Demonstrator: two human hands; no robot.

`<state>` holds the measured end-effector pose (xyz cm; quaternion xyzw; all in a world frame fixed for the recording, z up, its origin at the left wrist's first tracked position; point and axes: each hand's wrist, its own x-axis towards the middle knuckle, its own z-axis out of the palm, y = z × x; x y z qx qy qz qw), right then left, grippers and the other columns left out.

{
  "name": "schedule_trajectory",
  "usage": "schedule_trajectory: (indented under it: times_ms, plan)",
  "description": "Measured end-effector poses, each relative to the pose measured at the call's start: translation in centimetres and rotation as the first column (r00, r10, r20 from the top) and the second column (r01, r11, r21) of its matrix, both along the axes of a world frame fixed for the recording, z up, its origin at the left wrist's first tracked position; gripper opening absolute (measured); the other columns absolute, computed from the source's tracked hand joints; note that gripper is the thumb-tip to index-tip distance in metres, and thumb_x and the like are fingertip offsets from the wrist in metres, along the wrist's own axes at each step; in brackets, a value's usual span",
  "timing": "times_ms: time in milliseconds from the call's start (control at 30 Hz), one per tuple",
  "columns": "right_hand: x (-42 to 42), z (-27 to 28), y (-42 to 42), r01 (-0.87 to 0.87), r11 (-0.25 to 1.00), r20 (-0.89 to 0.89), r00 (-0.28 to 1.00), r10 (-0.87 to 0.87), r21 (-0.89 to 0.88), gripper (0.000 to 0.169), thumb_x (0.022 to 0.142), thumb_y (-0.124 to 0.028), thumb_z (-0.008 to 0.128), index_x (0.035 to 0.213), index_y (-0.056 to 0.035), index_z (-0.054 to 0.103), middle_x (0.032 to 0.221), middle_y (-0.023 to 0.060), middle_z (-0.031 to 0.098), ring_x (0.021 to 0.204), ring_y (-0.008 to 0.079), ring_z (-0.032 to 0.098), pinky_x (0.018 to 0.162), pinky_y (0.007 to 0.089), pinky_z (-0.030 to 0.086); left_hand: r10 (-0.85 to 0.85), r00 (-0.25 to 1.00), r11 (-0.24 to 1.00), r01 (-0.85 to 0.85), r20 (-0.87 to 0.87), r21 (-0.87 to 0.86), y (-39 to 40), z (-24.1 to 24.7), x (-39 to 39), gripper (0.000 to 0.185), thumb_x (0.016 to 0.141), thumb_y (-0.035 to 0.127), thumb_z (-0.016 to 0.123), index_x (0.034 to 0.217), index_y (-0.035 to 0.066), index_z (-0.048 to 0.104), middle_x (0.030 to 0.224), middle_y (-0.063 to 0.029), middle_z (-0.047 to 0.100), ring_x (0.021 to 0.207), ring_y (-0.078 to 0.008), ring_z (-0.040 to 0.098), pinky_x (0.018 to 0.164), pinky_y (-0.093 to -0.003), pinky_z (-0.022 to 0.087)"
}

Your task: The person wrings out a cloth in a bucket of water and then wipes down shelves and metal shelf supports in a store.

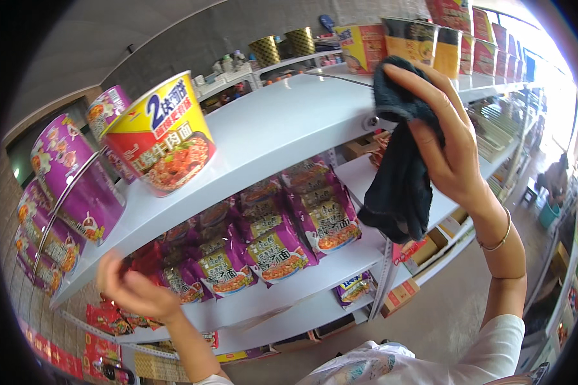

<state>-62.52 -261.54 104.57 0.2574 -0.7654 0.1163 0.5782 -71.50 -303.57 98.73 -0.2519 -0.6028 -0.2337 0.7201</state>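
Note:
My right hand grips a dark cloth, bunched under the fingers and hanging down past the front edge of the white top shelf. Somewhat blurred, my left hand is held low at the left, just below the shelf's front edge, with nothing in it and its fingers loosely apart. A yellow and red instant noodle cup stands on the top shelf at the left. Beside it are stacked purple noodle cups. More noodle cups, including a black and orange one, stand beyond my right hand.
Purple noodle packets fill rows on the shelf below. Red packets lie at lower left, and cardboard boxes sit low on the right. Gold patterned bins stand on a back shelf. A person and a teal bucket are far right.

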Motion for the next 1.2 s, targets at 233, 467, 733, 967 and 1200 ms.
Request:
schedule_trajectory:
  times_ms: [233,467,733,967,1200]
  plan:
    - [-4.8,5.3,-14.6,-0.6,0.798,0.031,0.8,0.599,0.057,0.046,0.091,-0.039,0.052,0.121,-0.0058,0.062,0.116,0.0258,0.06,0.111,0.0421,0.058,0.095,0.0464,0.048,-0.737,0.573,0.675,0.646,0.358,0.357,12.4,1.6,5.8,0.105,0.082,0.039,0.077,0.153,-0.001,0.011,0.145,-0.0175,0.038,0.129,-0.0272,0.045,0.108,-0.0406,0.035]
    - [-7.7,15.4,-12.1,-0.353,0.914,-0.322,0.858,0.402,0.2,0.03,0.082,-0.02,0.06,0.105,-0.0014,0.061,0.093,0.0185,0.063,0.09,0.0349,0.062,0.083,0.042,0.05,-0.275,0.953,0.811,0.301,-0.128,0.502,2.6,1.7,2.9,0.057,0.095,0.01,0.062,0.141,-0.008,0.033,0.135,-0.0222,0.052,0.11,-0.0245,0.059,0.095,-0.0383,0.051]
    - [-13.0,14.3,-14.8,-0.408,0.853,0.418,0.871,0.257,0.326,0.046,0.088,-0.04,0.068,0.115,-0.0032,0.068,0.116,0.0176,0.067,0.103,0.0318,0.066,0.089,0.039,0.051,-0.083,0.995,0.995,0.08,0.062,0.059,-0.6,0.3,-4.8,0.047,0.096,0.018,0.05,0.132,-0.011,0.042,0.124,-0.0216,0.057,0.109,-0.0273,0.057,0.099,-0.0372,0.042]
    - [-13.3,12.6,-14.5,-0.398,0.836,0.316,0.904,0.288,0.377,0.055,0.082,-0.038,0.074,0.129,-0.0122,0.061,0.115,0.0142,0.068,0.101,0.032,0.066,0.086,0.0429,0.052,-0.181,0.981,0.973,0.189,-0.064,0.135,-1.7,-1.3,-7.8,0.057,0.095,0.027,0.052,0.133,-0.013,0.035,0.127,-0.0261,0.05,0.114,-0.0322,0.055,0.103,-0.042,0.039]
    - [-12.2,13.2,-10.6,-0.127,0.922,0.244,0.969,0.036,0.367,0.053,0.078,-0.042,0.074,0.128,-0.0261,0.064,0.113,0.0083,0.07,0.106,0.0295,0.066,0.088,0.0419,0.053,-0.164,0.986,0.98,0.165,-0.018,0.11,-2.0,-1.3,-7.1,0.052,0.095,0.021,0.053,0.131,-0.013,0.037,0.125,-0.0254,0.052,0.111,-0.0308,0.055,0.101,-0.0401,0.04]
